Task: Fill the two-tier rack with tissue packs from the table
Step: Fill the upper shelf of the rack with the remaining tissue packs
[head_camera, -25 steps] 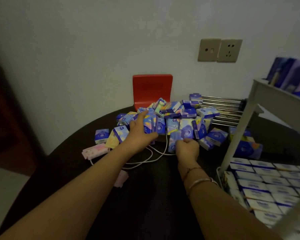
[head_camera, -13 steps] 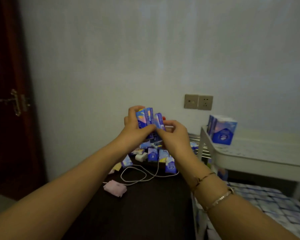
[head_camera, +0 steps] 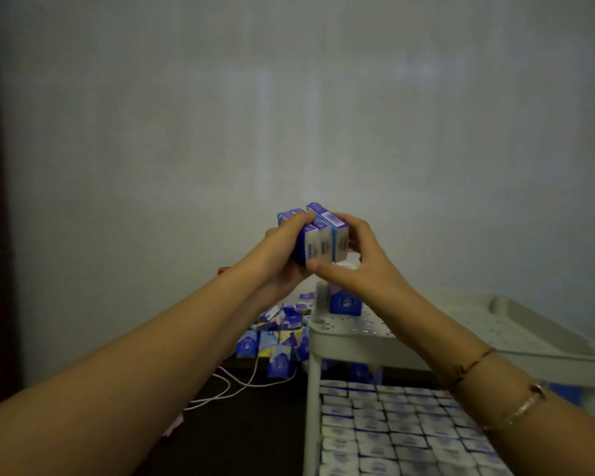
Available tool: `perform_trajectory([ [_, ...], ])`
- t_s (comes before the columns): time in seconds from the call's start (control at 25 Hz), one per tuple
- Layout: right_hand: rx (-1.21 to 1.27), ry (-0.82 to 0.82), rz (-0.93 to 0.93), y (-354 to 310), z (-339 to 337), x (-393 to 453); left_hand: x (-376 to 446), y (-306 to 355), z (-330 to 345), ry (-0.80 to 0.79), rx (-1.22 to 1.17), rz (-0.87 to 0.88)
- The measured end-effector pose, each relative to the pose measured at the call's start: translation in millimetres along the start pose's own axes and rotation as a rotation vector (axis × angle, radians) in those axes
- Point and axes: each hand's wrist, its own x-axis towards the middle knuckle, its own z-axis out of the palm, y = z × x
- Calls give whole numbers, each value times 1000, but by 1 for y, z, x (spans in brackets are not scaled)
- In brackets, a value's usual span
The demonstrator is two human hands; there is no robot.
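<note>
Both hands grasp a small bundle of blue tissue packs [head_camera: 323,240] held upright in the air above the rack's top tier [head_camera: 354,341]: the left hand [head_camera: 282,259] wraps its left side, the right hand [head_camera: 358,262] pinches its right side. One pack [head_camera: 345,301] stands on that tier; the lower tier [head_camera: 402,434] is lined with packs, and a loose pile [head_camera: 275,338] lies on the dark table [head_camera: 241,441].

left hand [head_camera: 282,255] + right hand [head_camera: 361,266] | grip tissue packs [head_camera: 322,240] | above rack [head_camera: 364,345]
</note>
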Motion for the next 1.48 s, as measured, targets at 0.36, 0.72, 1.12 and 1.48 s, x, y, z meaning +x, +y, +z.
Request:
perform_trajectory([
  [0.36,-188,-12,209,9,-50,16,18,-24,3,12,544,-108],
  [0.72,-575,-454,268,36,-52,29,17,-37,-28,-268,819,-210],
  [1.12,-536,-338,177,59,-53,16,34,-51,-8,-431,873,-260],
  [1.48,-316,-455,568,74,-41,15,38,-55,-4,-357,1039,-234],
])
